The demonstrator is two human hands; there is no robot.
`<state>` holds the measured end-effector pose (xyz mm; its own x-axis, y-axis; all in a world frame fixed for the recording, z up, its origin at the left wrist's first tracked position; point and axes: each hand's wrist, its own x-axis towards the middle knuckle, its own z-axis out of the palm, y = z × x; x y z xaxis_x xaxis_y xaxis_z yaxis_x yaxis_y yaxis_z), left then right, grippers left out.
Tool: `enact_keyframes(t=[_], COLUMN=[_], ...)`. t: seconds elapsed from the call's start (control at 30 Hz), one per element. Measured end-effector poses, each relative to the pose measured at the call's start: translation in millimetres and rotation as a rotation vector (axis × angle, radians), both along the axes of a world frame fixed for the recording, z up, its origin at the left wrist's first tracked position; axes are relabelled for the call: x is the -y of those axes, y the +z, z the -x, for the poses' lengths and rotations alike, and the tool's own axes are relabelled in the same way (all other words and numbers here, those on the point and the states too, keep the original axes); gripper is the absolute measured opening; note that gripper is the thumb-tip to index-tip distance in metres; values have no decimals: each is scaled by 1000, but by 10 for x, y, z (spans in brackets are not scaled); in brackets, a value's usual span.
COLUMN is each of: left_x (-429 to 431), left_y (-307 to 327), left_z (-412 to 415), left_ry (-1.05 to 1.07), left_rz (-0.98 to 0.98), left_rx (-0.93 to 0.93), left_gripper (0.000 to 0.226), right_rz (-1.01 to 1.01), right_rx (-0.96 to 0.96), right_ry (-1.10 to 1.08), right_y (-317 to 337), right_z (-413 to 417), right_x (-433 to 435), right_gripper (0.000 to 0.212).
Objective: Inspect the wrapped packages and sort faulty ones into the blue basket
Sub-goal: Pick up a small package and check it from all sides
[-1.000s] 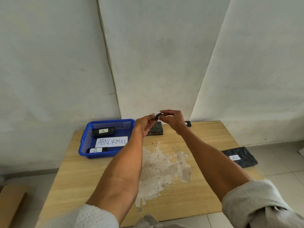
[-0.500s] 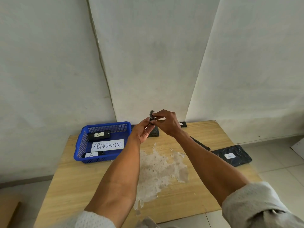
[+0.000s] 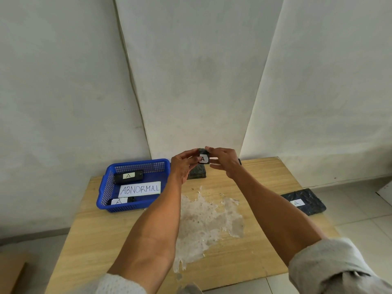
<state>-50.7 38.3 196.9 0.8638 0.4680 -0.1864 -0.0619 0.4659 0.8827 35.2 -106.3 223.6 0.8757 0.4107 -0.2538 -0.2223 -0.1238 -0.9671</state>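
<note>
A small black wrapped package [image 3: 203,158] with a white "A" label is held up above the far side of the table, its label facing me. My left hand [image 3: 182,165] pinches its left side and my right hand [image 3: 223,162] grips its right side and top. The blue basket [image 3: 107,187], marked "ABNORMAL", stands at the table's far left and holds two black packages with "A" labels, one at the back [image 3: 128,176] and one at the front [image 3: 121,201].
Another black wrapped package [image 3: 198,174] lies on the wooden table [image 3: 265,240] just below my hands. A flat black package [image 3: 303,201] with an "A" label rests at the table's right edge. A pale worn patch marks the table's middle. White walls stand behind.
The small package has been turned in my fingers from edge-on to label facing me. Both hands stayed raised together above the table's far side.
</note>
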Motion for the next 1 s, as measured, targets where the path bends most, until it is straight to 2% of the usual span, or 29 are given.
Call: enact_keyframes(t=[0.23, 0.47, 0.6, 0.73, 0.9, 1.0], left_x=[38, -53, -135, -199, -346, -443], left_y=[-12, -61, -129, -252, -373, -484], left_z=[10, 1, 62, 133, 230, 263], left_ry=[-3, 6, -7, -25, -168, -158], left_rz=[-57, -26, -44, -239, -641, -863], left_rx=[-3, -110, -159, -191, -314, -365], left_gripper=[40, 33, 38, 47, 75, 82], right_rz=[-29, -20, 22, 73, 108, 132], right_rx=[-100, -12, -8, -29, -55, -66], right_ry=[-35, 4, 33, 16, 17, 37], right_y=[-64, -118, -200, -347, -565, -694], right_z=[-15, -12, 26, 48, 89, 119], right_x=[-52, -71, -107, -190, -343, -453], right_gripper=[18, 19, 21, 20, 19, 16])
